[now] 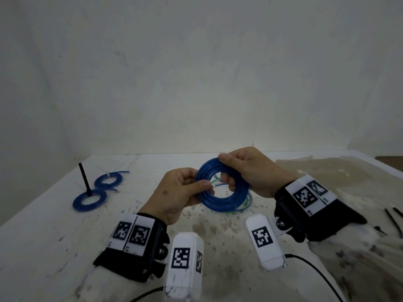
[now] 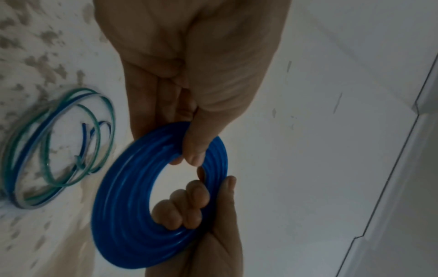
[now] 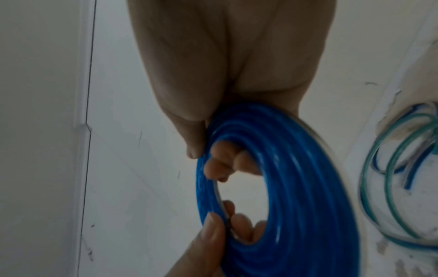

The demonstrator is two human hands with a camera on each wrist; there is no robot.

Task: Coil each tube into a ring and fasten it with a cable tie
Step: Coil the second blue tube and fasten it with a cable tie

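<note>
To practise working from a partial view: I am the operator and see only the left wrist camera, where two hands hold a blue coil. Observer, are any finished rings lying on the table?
Observer: Yes. The head view shows two at the table's far left, a nearer ring and a farther ring, both lying flat.
Operator: Is either one tied?
Observer: A black cable tie stands upright from the nearer ring.
Operator: Where are spare ties?
Observer: Loose black ties lie beside the right wrist, at the head view's right edge.
</note>
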